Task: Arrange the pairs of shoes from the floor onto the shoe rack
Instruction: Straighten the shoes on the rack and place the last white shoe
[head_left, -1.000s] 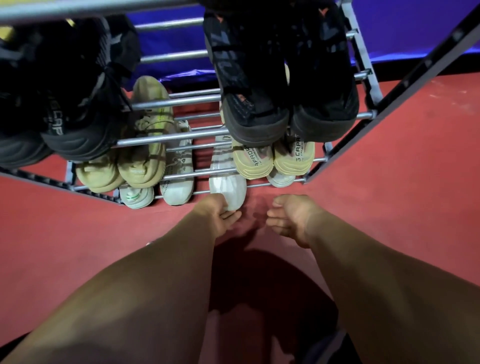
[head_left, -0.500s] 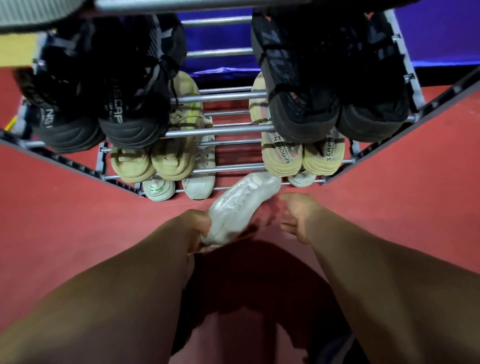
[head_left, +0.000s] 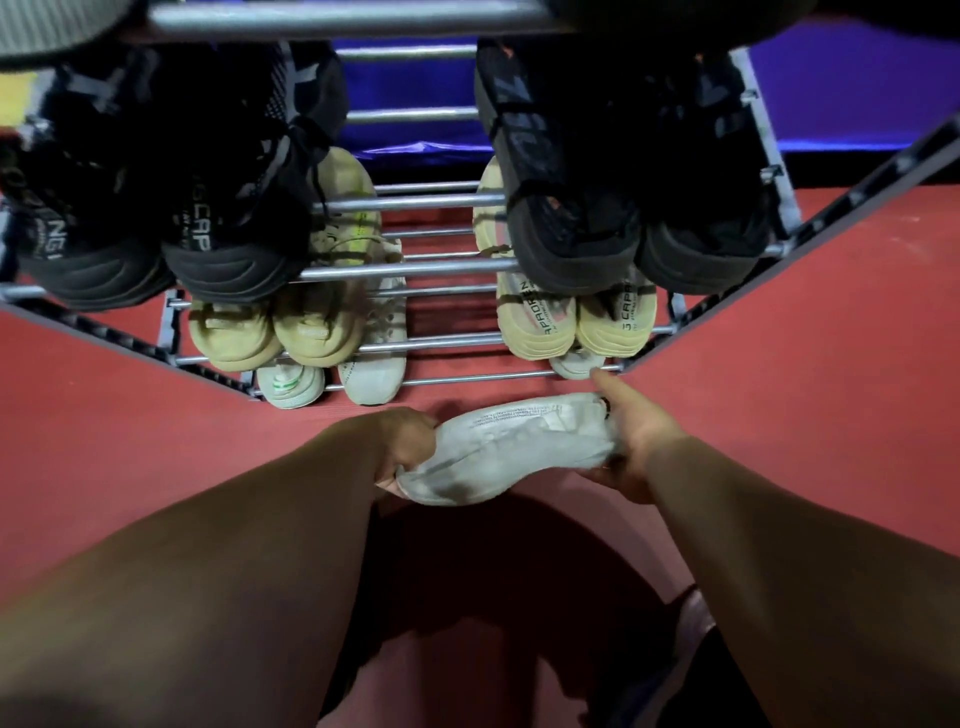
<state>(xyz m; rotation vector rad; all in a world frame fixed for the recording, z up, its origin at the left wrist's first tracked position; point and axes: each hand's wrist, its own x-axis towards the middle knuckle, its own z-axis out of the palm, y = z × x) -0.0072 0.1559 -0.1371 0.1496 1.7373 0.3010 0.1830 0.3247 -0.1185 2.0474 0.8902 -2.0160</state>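
The white shoe (head_left: 514, 452) is held just in front of the shoe rack (head_left: 441, 270), above the red floor (head_left: 779, 415), and it lies crosswise to the rack's bars. The left hand (head_left: 400, 441) grips one end with its fingers (head_left: 422, 434) curled round it. The right hand (head_left: 644, 441) holds the other end, with the thumb under it and the index finger stretched toward the rack. The shoe looks light and soft, because its upper seems to bend a little, so I think it is better to hold it at the stiffer sole or heel. On the rack, the upper tier in view carries black shoes (head_left: 228, 208), the tier below has beige shoes (head_left: 311, 332), and the lowest tier has white shoes (head_left: 371, 369), with a free place between them.
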